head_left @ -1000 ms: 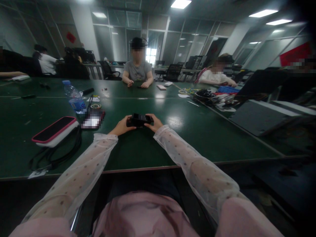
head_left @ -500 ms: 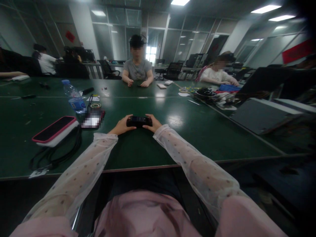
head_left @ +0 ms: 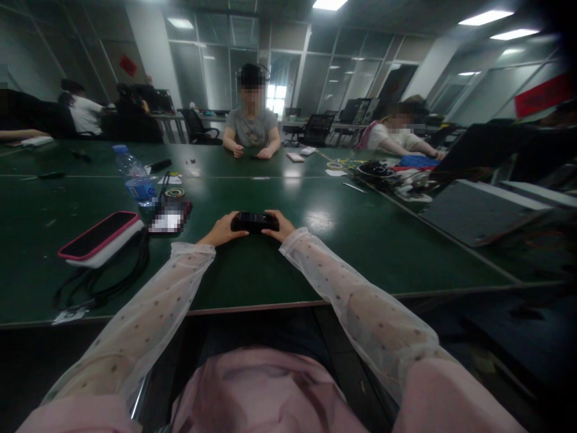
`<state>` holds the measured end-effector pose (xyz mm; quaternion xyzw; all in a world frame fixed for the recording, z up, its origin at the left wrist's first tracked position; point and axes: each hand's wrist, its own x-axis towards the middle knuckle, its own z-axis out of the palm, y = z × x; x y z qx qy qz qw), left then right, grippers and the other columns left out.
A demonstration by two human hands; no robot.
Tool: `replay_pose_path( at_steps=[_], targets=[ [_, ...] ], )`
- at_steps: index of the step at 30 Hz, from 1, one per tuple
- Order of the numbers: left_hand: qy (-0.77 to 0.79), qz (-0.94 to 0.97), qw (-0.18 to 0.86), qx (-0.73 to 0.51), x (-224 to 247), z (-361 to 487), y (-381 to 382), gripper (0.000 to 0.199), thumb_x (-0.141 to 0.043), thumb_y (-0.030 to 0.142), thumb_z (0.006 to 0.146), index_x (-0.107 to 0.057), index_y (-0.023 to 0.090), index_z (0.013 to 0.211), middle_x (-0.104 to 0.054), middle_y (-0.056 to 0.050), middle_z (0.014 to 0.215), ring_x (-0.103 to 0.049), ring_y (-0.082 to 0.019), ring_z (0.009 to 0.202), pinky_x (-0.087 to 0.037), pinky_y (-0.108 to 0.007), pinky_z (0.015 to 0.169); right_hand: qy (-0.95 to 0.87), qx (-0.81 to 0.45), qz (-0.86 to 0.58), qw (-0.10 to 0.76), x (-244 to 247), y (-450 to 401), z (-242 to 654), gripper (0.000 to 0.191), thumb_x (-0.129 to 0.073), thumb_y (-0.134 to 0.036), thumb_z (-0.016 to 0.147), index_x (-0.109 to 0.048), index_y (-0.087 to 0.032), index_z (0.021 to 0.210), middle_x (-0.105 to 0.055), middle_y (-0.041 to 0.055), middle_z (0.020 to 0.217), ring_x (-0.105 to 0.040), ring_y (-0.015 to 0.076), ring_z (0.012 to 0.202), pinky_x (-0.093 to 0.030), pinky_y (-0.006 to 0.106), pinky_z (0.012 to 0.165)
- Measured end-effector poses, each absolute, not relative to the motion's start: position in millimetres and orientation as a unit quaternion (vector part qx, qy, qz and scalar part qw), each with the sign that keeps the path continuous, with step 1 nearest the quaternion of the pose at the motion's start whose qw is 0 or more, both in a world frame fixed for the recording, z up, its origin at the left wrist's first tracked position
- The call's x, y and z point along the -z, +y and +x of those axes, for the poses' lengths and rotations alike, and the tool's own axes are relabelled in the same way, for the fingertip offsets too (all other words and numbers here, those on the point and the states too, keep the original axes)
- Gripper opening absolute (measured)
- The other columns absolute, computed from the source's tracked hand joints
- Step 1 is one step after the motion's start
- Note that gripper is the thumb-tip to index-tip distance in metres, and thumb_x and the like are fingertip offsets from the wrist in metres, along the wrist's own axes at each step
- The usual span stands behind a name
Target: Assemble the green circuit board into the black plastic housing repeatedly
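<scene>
A small black box-shaped device (head_left: 255, 222) with a dark face is held level between my two hands at the middle of the green table (head_left: 252, 276). Its exact kind is too dark to make out. My left hand (head_left: 226, 228) grips the left end, thumb along the near side. The right end sits in my right hand (head_left: 280, 225), the thumb again on the near side and the fingers behind. Both hands are closed on the device, wrists close to the tabletop.
To the left are a phone in a pink-edged case (head_left: 101, 236) on a white block, black cables (head_left: 112, 285), a water bottle (head_left: 137, 180) and a badge holder (head_left: 170, 216). A grey metal case (head_left: 484, 210) and tangled wires (head_left: 378, 171) lie right. One person (head_left: 251, 126) sits opposite, another (head_left: 401, 135) at right.
My hands and the black device stay where they were. The person at the far right has stretched an arm further right over the blue item.
</scene>
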<state>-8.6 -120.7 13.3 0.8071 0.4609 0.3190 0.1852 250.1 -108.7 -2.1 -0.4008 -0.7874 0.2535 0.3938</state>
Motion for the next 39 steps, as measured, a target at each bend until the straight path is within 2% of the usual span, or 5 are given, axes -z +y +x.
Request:
replay_pose_path(
  at_steps=[13,19,24,28,39],
  targets=[
    [0.484,0.784,0.202,-0.333,-16,-6,-124,0.077,-0.082,0.046,0.064,-0.051,0.021,0.129,-0.062,-0.014,0.127,-0.058,-0.035,0.119,-0.044,-0.050,0.100,-0.756,-0.273,-0.411,0.431,-2,-110,245,0.053,-0.080,-0.027,0.066,-0.055,-0.024,0.113,-0.068,0.0074,0.109,-0.066,0.0265,0.107,-0.051,0.048,0.098],
    [0.495,0.782,0.194,-0.325,-13,-4,-121,0.076,-0.080,0.052,0.066,-0.050,0.019,0.127,-0.064,-0.014,0.121,-0.063,-0.034,0.112,-0.048,-0.049,0.096,-0.738,-0.274,-0.399,0.470,-3,-111,244,0.056,-0.080,-0.042,0.067,-0.054,-0.024,0.113,-0.066,0.0076,0.111,-0.064,0.0267,0.110,-0.050,0.047,0.099],
    [0.512,0.785,0.158,-0.313,-15,-2,-122,0.061,-0.076,0.054,0.070,-0.056,0.021,0.117,-0.066,-0.011,0.114,-0.064,-0.033,0.107,-0.050,-0.047,0.090,-0.704,-0.268,-0.408,0.516,-8,-104,249,0.062,-0.077,-0.051,0.067,-0.051,-0.022,0.116,-0.066,0.0100,0.111,-0.064,0.0278,0.109,-0.051,0.045,0.096],
    [0.509,0.792,0.154,-0.301,-20,-1,-128,0.056,-0.073,0.057,0.073,-0.057,0.022,0.113,-0.066,-0.010,0.110,-0.065,-0.031,0.101,-0.051,-0.044,0.085,-0.642,-0.218,-0.475,0.561,-9,-94,261,0.058,-0.076,-0.040,0.070,-0.048,-0.020,0.116,-0.065,0.0111,0.113,-0.065,0.0273,0.106,-0.052,0.045,0.094],
    [0.515,0.784,0.175,-0.300,-30,1,-136,0.051,-0.075,0.049,0.073,-0.059,0.023,0.113,-0.067,-0.008,0.110,-0.064,-0.029,0.103,-0.050,-0.042,0.087,-0.683,-0.150,-0.587,0.407,2,-99,266,0.052,-0.077,-0.020,0.064,-0.051,-0.021,0.109,-0.066,0.0079,0.102,-0.066,0.0265,0.100,-0.053,0.047,0.092]
  ],
)
